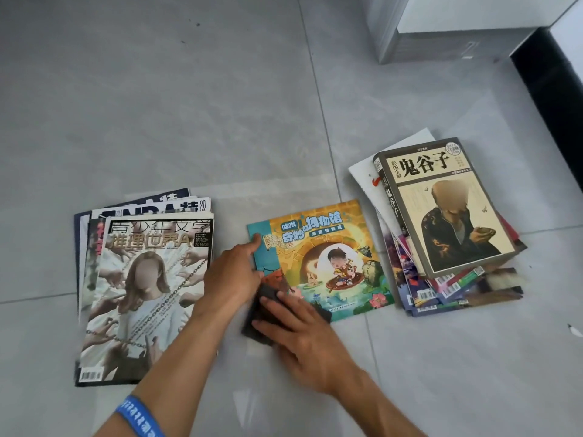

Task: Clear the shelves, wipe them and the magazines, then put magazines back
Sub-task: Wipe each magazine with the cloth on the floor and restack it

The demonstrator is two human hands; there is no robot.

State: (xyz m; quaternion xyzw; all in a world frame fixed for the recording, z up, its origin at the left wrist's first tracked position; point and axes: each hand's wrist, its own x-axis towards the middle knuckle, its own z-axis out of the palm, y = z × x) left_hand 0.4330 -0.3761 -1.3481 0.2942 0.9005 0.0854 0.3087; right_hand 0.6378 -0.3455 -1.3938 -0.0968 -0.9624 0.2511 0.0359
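Lying under rt fingers (277, 305): cloth (263, 313)

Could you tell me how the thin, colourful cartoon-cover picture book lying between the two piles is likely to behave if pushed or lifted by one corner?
The thin cartoon-cover picture book looks like a few soft-covered pages, so it would probably sag if lifted by a corner. Lying flat on the smooth grey tiled floor, it may slide under wiping, which is perhaps why the left hand steadies its edge.
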